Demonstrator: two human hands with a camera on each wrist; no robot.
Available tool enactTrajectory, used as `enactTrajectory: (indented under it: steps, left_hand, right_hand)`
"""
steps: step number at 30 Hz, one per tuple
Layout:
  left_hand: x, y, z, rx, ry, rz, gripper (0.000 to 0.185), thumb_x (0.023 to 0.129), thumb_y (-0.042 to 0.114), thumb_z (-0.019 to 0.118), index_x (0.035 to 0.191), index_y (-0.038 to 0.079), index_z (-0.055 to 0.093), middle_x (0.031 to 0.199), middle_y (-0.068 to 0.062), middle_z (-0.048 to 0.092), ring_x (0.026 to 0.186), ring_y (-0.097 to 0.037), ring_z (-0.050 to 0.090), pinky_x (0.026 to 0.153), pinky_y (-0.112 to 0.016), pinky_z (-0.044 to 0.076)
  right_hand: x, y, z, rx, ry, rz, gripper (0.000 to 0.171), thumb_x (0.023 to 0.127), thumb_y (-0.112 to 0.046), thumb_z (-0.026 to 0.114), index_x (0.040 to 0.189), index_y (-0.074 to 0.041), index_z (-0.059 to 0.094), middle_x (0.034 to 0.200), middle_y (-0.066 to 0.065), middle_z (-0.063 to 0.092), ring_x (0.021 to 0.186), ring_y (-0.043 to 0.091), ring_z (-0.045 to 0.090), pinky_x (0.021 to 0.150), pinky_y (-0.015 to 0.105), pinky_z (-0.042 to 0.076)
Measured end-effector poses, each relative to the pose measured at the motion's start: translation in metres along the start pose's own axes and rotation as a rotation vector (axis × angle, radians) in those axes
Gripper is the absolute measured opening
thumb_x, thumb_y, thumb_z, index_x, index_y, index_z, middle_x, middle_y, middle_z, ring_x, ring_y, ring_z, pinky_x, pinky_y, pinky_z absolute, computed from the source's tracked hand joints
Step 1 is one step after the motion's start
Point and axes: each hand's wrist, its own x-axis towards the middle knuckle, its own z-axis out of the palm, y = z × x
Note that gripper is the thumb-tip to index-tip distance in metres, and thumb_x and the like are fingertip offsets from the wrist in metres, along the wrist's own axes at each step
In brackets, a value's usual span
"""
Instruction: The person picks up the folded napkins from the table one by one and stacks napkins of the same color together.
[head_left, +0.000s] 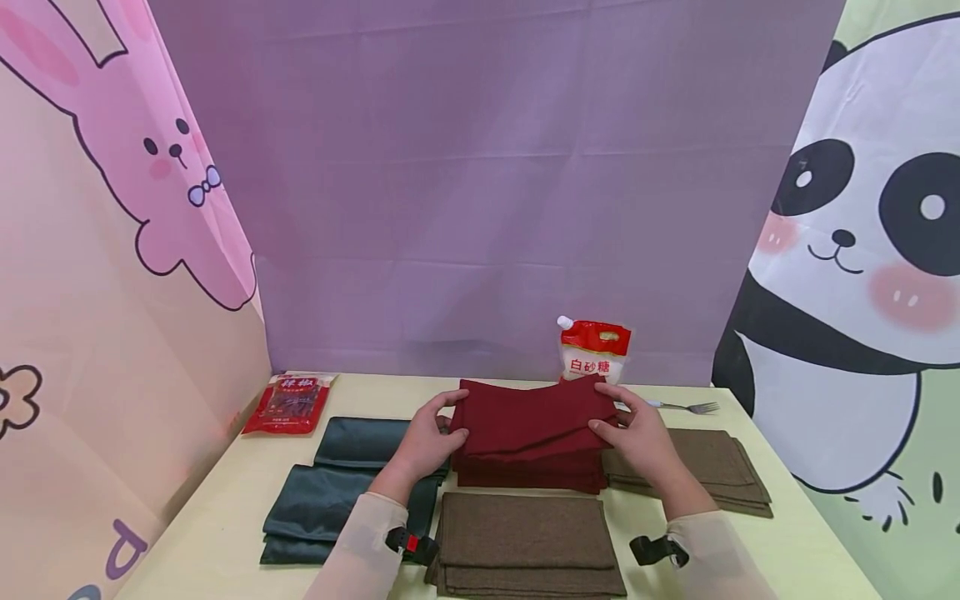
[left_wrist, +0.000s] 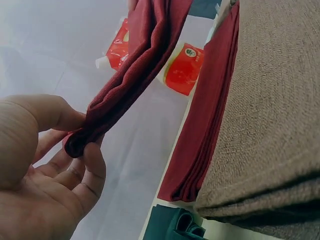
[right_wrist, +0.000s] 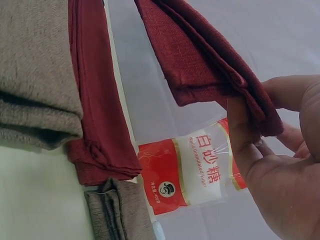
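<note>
A folded dark red cloth (head_left: 528, 412) hangs in the air between both hands, over another folded red cloth (head_left: 536, 473) on the table. My left hand (head_left: 429, 440) pinches its left end between thumb and fingers. At the right end, my right hand (head_left: 637, 435) holds it the same way. Both wrist views show the held cloth in several layers, raised off the lower red one. In front lies a stack of folded brown cloth (head_left: 525, 533), and more brown cloth (head_left: 716, 462) lies under and beside my right forearm.
Dark green satiny folded cloths (head_left: 318, 500) lie at the left, partly behind my left arm. A red packet (head_left: 288, 406) sits at the back left. Behind the red cloth stands a white sugar pouch (head_left: 595, 346) with a spout. A fork (head_left: 699, 408) lies at the back right.
</note>
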Motion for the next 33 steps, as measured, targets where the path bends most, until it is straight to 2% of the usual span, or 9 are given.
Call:
enactTrajectory:
  steps: [10,16,26,33]
  left_hand:
    - [0.001,-0.006,0.001,-0.001,0.012,-0.025,0.058,0.096,0.0,0.072,0.151,0.011,0.054,0.145,-0.018,0.053,0.098,-0.028,0.066,0.074,-0.04,0.062]
    - [0.002,-0.009,0.0,0.007,0.001,-0.045,0.058,0.096,-0.001,0.072,0.15,0.012,0.056,0.143,-0.018,0.054,0.101,-0.027,0.067,0.074,-0.038,0.063]
    - [0.0,-0.016,0.001,0.021,0.01,-0.079,0.056,0.097,0.0,0.071,0.149,0.01,0.055,0.145,-0.018,0.054,0.103,-0.028,0.067,0.077,-0.039,0.063]
    - [-0.001,-0.018,0.006,0.06,-0.007,-0.118,0.057,0.096,0.001,0.072,0.15,0.01,0.055,0.144,-0.018,0.055,0.098,-0.023,0.068,0.074,-0.037,0.063]
  right_hand:
    - [0.005,0.014,0.003,-0.029,-0.012,0.038,0.065,0.098,-0.009,0.074,0.157,-0.012,0.047,0.153,0.023,0.044,0.113,0.034,0.066,0.08,0.028,0.06]
    - [0.007,0.018,0.005,-0.034,-0.022,0.039,0.065,0.097,-0.005,0.073,0.156,-0.01,0.047,0.154,0.023,0.043,0.108,0.032,0.067,0.079,0.027,0.059]
    - [0.004,0.02,0.013,-0.054,-0.056,0.07,0.067,0.098,-0.006,0.072,0.158,-0.006,0.042,0.156,0.026,0.04,0.11,0.034,0.066,0.08,0.031,0.06]
    - [0.003,0.027,0.012,-0.095,-0.057,0.095,0.064,0.099,-0.005,0.071,0.157,-0.005,0.044,0.154,0.026,0.043,0.103,0.029,0.065,0.074,0.03,0.058]
